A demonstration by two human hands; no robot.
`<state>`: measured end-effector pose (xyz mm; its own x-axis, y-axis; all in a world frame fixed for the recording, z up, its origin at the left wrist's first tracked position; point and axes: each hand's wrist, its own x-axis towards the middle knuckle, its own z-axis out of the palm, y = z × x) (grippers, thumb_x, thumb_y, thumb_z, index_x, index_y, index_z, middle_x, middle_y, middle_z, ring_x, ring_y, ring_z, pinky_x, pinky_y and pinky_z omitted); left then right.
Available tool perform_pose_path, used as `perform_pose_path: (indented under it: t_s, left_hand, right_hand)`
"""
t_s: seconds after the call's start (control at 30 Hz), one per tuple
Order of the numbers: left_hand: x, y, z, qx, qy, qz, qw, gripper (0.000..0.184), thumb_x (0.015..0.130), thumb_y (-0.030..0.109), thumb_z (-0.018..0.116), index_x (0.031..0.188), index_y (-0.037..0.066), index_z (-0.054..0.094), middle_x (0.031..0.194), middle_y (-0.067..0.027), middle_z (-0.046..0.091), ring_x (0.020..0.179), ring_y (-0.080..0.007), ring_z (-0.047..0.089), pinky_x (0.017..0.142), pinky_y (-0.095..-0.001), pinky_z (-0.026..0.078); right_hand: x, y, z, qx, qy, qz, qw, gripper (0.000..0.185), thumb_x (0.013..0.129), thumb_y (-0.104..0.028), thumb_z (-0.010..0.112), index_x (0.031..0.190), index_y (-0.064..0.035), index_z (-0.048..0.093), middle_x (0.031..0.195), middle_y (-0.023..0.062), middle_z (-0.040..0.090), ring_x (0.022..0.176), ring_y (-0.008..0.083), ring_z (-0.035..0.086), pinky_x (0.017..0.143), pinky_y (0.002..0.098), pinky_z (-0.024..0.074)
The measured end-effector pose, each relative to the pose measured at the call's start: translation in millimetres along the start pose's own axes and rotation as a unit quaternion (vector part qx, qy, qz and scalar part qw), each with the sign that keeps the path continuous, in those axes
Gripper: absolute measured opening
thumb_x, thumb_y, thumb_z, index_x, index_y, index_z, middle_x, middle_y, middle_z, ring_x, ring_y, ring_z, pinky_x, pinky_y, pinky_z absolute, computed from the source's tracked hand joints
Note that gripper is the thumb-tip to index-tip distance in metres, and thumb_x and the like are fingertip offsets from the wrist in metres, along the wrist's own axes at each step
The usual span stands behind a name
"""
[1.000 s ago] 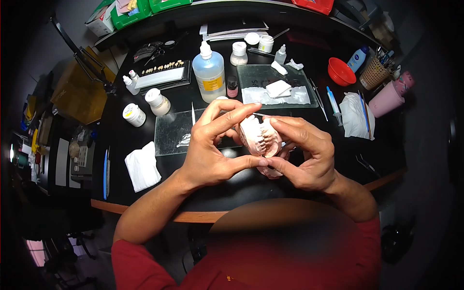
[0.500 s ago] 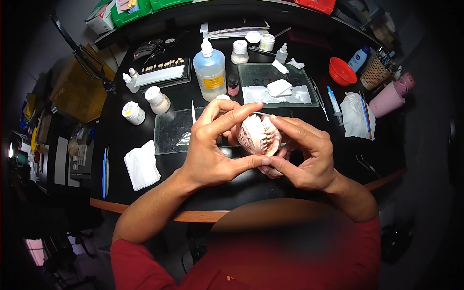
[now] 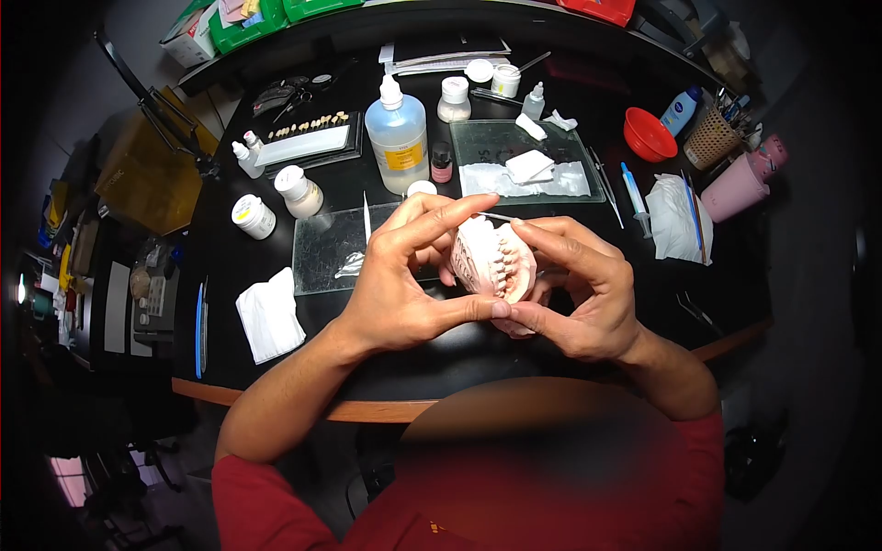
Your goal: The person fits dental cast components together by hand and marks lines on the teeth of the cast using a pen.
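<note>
A pinkish-white dental model (image 3: 496, 262) with two rows of teeth is held above the front part of the black table. My left hand (image 3: 404, 275) grips its left side, thumb at the lower edge and index finger at the top. My right hand (image 3: 588, 285) holds the right side, its thumb tip meeting my left thumb. Other fingers of both hands are partly hidden behind the model. Under my left hand lies a glass slab (image 3: 322, 248) with a crumpled clear piece (image 3: 351, 265) on it.
A large blue-white bottle (image 3: 398, 138), small jars (image 3: 299, 191) and a second glass slab (image 3: 469, 142) stand behind the hands. To the right are a red bowl (image 3: 649, 135), a syringe (image 3: 634, 197) and a pink cup (image 3: 733, 191). A folded white tissue (image 3: 270, 317) lies left.
The model has turned slightly between my hands, and its outer side and teeth now show at a different angle. Both hands have kept their hold and stayed nearly in place.
</note>
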<state>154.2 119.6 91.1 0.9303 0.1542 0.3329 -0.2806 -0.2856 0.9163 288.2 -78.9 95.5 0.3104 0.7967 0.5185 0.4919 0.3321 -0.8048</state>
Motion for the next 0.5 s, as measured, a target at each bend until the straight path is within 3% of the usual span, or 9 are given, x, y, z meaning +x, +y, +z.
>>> perform_pose_path:
  t_s: [0.23,0.33,0.5]
  left_hand:
    - [1.3,-3.5,-1.0,-0.128,-0.041,-0.083,0.987,0.093,0.073,0.014,0.094,0.152,0.001,0.045,0.13,-0.0094,0.058,0.123,-0.0218,0.062,0.103,-0.0376,0.054]
    - [1.5,-6.4,0.7,-0.151,-0.045,-0.068,0.985,0.085,0.077,0.015,0.092,0.151,0.007,0.05,0.114,-0.0036,0.058,0.098,-0.0101,0.064,0.073,-0.0236,0.052]
    - [1.7,-4.5,2.7,-0.194,-0.046,-0.091,0.976,0.086,0.078,0.015,0.091,0.152,0.006,0.048,0.124,-0.0064,0.061,0.106,-0.0139,0.065,0.082,-0.0254,0.056]
  right_hand:
    - [-0.9,2.2,0.4,0.081,-0.001,0.038,0.996,0.067,0.079,0.005,0.085,0.14,0.0033,0.057,0.124,0.0156,0.058,0.089,0.0101,0.068,0.063,0.0181,0.0586]
    - [-2.0,1.6,0.5,0.102,0.001,0.057,0.993,0.067,0.078,0.004,0.086,0.139,0.0035,0.058,0.12,0.0136,0.058,0.087,0.0087,0.068,0.063,0.0171,0.0574]
    - [-1.7,0.7,-0.2,0.092,0.003,0.052,0.994,0.067,0.077,0.002,0.088,0.138,0.0047,0.058,0.117,0.0125,0.058,0.086,0.0087,0.069,0.062,0.0166,0.057]
